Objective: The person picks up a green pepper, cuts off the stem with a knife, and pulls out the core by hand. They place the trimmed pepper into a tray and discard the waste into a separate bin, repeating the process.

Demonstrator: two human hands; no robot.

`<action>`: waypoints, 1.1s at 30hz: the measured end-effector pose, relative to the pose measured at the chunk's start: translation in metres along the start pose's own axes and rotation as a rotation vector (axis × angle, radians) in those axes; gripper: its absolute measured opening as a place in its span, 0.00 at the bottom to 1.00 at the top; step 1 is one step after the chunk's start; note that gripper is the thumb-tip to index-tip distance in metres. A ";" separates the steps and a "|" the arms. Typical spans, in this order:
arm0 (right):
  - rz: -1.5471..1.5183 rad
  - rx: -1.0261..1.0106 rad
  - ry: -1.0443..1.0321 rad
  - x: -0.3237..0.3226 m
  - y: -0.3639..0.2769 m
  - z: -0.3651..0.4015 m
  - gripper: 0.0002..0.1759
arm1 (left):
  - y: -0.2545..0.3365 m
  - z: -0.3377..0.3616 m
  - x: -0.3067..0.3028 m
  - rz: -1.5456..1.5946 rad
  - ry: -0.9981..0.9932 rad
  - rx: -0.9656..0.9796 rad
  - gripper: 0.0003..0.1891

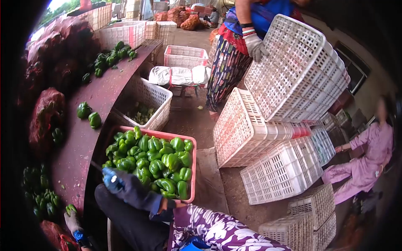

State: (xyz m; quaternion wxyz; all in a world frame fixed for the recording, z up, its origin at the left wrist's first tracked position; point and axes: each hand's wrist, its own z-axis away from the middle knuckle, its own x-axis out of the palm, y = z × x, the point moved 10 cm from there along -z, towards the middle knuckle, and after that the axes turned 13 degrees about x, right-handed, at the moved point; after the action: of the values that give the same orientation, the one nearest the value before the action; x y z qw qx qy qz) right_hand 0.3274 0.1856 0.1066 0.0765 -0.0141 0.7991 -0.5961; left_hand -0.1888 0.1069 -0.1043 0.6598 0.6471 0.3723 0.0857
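While the left hand (72, 220), lower left, grasps a pepper (71, 207) at the surface (79, 154), the right hand (115, 180), left of centre, is curled round a thin tool (96, 165). Pepper: below and left of right hand, its long axis unclear. Crate (194, 167): beside right hand, centre, heaped.

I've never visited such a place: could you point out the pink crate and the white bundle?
Pink crate (194, 167): head view, on its right rim.
White bundle (181, 76): head view, on its middle.
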 end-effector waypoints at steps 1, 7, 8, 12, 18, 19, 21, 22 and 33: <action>-0.040 -0.008 -0.048 0.012 -0.010 0.005 0.25 | 0.020 0.008 0.006 -0.012 0.008 -0.034 0.14; -0.494 0.250 -0.284 0.055 -0.026 0.020 0.24 | 0.103 0.044 0.000 -0.199 -0.006 0.064 0.13; -0.584 0.312 -0.303 0.058 -0.027 0.019 0.24 | 0.159 0.057 0.007 -0.242 0.018 0.198 0.16; -0.503 0.494 -0.344 0.082 -0.035 0.012 0.30 | 0.309 0.108 0.032 -0.343 0.022 0.433 0.27; -0.328 0.549 -0.537 0.125 -0.049 0.024 0.32 | 0.378 0.156 0.057 -0.438 -0.071 0.702 0.38; -0.325 0.551 -0.537 0.125 -0.042 0.026 0.31 | 0.379 0.159 0.056 -0.414 -0.076 0.700 0.39; -0.387 0.554 -0.541 0.121 -0.044 0.028 0.27 | 0.380 0.165 0.056 -0.366 -0.070 0.734 0.38; -0.386 0.577 -0.570 0.119 -0.047 0.030 0.27 | 0.380 0.169 0.056 -0.344 -0.062 0.766 0.37; -0.466 0.646 -0.764 0.115 -0.060 0.030 0.26 | 0.348 0.177 0.048 0.457 -0.329 0.162 0.40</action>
State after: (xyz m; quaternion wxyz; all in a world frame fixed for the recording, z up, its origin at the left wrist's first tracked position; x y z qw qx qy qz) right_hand 0.2138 0.1270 0.1438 0.2274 -0.3818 0.4669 -0.7646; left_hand 0.0805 0.0469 0.1768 0.6211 0.7700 0.1103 0.0961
